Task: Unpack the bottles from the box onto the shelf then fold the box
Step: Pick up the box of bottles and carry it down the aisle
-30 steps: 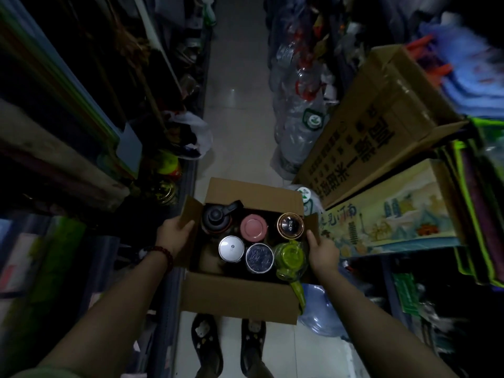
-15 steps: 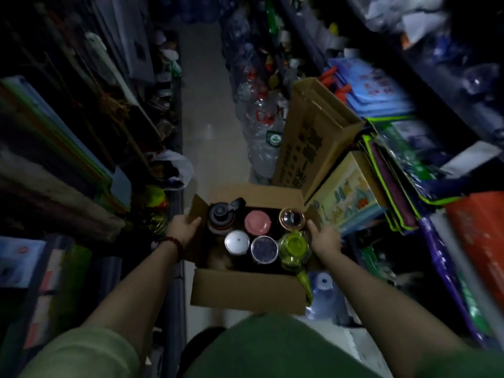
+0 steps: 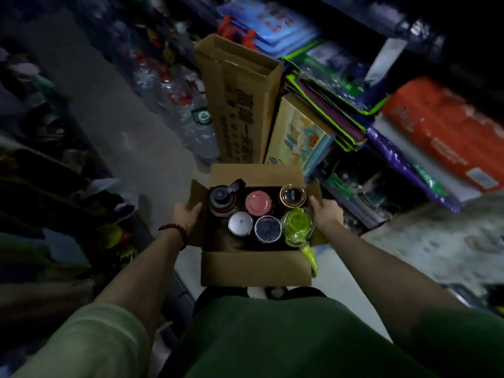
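Note:
An open cardboard box (image 3: pixel 255 268) hangs in front of me, carried between both hands. My left hand (image 3: pixel 186 215) grips its left side flap; my right hand (image 3: pixel 326 214) grips the right flap. Several bottles stand upright inside: a dark one with a flip spout (image 3: pixel 222 199), a pink-lidded one (image 3: pixel 258 203), a gold-rimmed one (image 3: pixel 293 196), a silver-capped one (image 3: pixel 240 223), a dark-capped one (image 3: pixel 267 229) and a lime-green one (image 3: pixel 296 226) whose strap hangs over the box edge.
A tall printed carton (image 3: pixel 240 105) and a picture box (image 3: pixel 296 135) lean against the right-hand shelves, which hold bags and an orange pack (image 3: pixel 441 132). Large water jugs (image 3: pixel 174 91) line the aisle floor (image 3: pixel 114 113). Dark cluttered shelves (image 3: pixel 41 159) run along the left.
My view has swung to the right toward the right-hand shelves, and the box has come with it. Both hands keep the same hold on the flaps.

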Action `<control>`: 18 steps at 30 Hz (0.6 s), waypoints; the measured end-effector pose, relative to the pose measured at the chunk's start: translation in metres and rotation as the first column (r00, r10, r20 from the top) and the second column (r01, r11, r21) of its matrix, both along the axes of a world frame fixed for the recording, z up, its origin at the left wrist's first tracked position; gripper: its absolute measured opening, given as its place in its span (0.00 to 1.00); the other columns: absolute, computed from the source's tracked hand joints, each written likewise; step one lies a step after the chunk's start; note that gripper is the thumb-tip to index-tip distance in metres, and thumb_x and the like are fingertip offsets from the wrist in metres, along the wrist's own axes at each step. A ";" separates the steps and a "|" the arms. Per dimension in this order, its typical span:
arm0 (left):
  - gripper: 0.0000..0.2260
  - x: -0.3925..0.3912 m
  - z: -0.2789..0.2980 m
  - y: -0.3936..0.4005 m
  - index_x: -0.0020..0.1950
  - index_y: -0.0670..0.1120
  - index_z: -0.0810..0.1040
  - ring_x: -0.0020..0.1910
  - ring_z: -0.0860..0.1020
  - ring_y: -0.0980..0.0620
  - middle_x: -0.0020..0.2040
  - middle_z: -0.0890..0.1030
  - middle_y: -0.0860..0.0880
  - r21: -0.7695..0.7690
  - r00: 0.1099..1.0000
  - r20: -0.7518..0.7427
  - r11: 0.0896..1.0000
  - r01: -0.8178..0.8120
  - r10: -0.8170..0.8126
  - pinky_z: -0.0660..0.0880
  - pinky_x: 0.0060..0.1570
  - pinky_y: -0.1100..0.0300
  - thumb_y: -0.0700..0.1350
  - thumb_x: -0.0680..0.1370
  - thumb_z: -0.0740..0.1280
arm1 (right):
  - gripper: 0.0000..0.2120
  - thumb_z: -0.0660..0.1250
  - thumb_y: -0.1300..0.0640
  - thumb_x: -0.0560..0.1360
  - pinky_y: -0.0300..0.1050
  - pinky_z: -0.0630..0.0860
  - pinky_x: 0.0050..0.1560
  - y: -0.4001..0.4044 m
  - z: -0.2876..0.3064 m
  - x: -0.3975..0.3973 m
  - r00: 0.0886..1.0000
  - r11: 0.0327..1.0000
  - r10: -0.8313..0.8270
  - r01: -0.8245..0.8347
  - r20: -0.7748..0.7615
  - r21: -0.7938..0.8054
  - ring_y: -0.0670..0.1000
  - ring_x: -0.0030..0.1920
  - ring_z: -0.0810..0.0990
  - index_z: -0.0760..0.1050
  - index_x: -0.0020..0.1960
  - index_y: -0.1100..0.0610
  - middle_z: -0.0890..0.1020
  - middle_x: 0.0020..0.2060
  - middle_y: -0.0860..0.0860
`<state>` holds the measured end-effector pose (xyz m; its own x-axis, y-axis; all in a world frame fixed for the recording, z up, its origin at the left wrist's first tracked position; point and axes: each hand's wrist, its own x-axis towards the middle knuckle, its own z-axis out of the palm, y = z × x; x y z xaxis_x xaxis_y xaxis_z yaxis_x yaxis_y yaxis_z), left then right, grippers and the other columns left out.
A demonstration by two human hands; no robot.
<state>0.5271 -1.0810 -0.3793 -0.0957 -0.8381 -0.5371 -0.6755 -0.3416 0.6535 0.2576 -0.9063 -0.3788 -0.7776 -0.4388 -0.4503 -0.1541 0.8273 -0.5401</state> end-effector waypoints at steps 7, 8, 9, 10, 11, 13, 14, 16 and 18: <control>0.10 -0.039 -0.006 -0.010 0.46 0.39 0.77 0.48 0.77 0.44 0.46 0.79 0.39 0.006 0.952 -0.027 0.952 0.305 -0.305 0.74 0.52 0.50 0.46 0.78 0.65 | 0.22 0.59 0.45 0.80 0.51 0.73 0.53 0.067 -0.016 0.029 0.937 0.937 -0.348 0.346 0.021 0.055 0.65 0.57 0.78 0.77 0.61 0.62 0.80 0.56 0.65; 0.09 -0.047 -0.008 -0.005 0.42 0.41 0.76 0.46 0.76 0.46 0.44 0.77 0.41 -0.004 0.935 -0.030 0.936 0.353 -0.353 0.73 0.50 0.51 0.45 0.79 0.64 | 0.23 0.59 0.45 0.80 0.51 0.73 0.52 0.078 -0.018 0.032 0.919 0.918 -0.394 0.392 0.029 0.052 0.64 0.56 0.79 0.77 0.60 0.63 0.81 0.55 0.65; 0.09 -0.054 -0.010 -0.001 0.41 0.41 0.76 0.45 0.75 0.47 0.43 0.77 0.41 -0.007 0.917 -0.030 0.918 0.397 -0.397 0.73 0.49 0.51 0.44 0.79 0.64 | 0.22 0.59 0.45 0.80 0.51 0.73 0.51 0.089 -0.021 0.034 0.900 0.901 -0.434 0.432 0.043 0.046 0.64 0.55 0.79 0.78 0.59 0.63 0.81 0.54 0.65; 0.09 -0.061 -0.012 0.006 0.42 0.40 0.77 0.45 0.74 0.47 0.43 0.76 0.42 -0.013 0.897 -0.040 0.898 0.440 -0.440 0.72 0.48 0.53 0.43 0.79 0.64 | 0.22 0.60 0.46 0.80 0.50 0.73 0.49 0.100 -0.021 0.037 0.883 0.884 -0.467 0.465 0.053 0.038 0.64 0.55 0.79 0.78 0.58 0.64 0.81 0.53 0.65; 0.08 -0.067 -0.013 0.012 0.44 0.39 0.78 0.46 0.74 0.48 0.43 0.76 0.42 -0.013 0.876 -0.046 0.877 0.480 -0.480 0.70 0.48 0.54 0.42 0.79 0.63 | 0.21 0.60 0.46 0.80 0.48 0.72 0.48 0.112 -0.022 0.039 0.861 0.863 -0.505 0.504 0.061 0.031 0.64 0.55 0.79 0.79 0.58 0.64 0.81 0.53 0.65; 0.09 -0.081 -0.018 0.026 0.47 0.38 0.78 0.46 0.74 0.47 0.43 0.77 0.41 -0.020 0.825 -0.034 0.826 0.564 -0.564 0.69 0.48 0.56 0.43 0.79 0.63 | 0.21 0.61 0.47 0.79 0.49 0.72 0.49 0.135 -0.025 0.045 0.808 0.811 -0.586 0.585 0.061 0.031 0.64 0.56 0.79 0.79 0.57 0.64 0.81 0.53 0.65; 0.10 -0.089 -0.022 0.034 0.45 0.38 0.77 0.45 0.75 0.46 0.43 0.78 0.40 -0.019 0.805 -0.018 0.806 0.592 -0.592 0.70 0.47 0.55 0.44 0.79 0.63 | 0.21 0.61 0.46 0.79 0.50 0.73 0.50 0.148 -0.027 0.049 0.782 0.785 -0.620 0.619 0.060 0.037 0.64 0.55 0.79 0.79 0.57 0.64 0.81 0.53 0.65; 0.12 -0.107 -0.026 0.055 0.38 0.40 0.75 0.39 0.74 0.46 0.37 0.76 0.40 -0.010 0.754 0.013 0.754 0.656 -0.656 0.69 0.42 0.56 0.44 0.79 0.63 | 0.21 0.61 0.47 0.79 0.49 0.73 0.49 0.175 -0.029 0.055 0.723 0.725 -0.688 0.687 0.061 0.038 0.64 0.54 0.79 0.79 0.55 0.65 0.81 0.52 0.65; 0.16 -0.122 -0.030 0.071 0.31 0.45 0.68 0.32 0.70 0.48 0.30 0.70 0.45 -0.019 0.713 0.043 0.713 0.701 -0.700 0.65 0.36 0.59 0.45 0.79 0.63 | 0.21 0.61 0.46 0.79 0.50 0.73 0.48 0.196 -0.031 0.062 0.688 0.691 -0.722 0.721 0.072 0.045 0.64 0.53 0.79 0.79 0.54 0.65 0.81 0.50 0.65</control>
<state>0.4052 -1.0101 -0.4091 -0.6461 -0.5541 -0.5250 -0.7326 0.2570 0.6303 0.3194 -0.7105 -0.4098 -0.8142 0.2491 -0.5244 0.5352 0.6720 -0.5118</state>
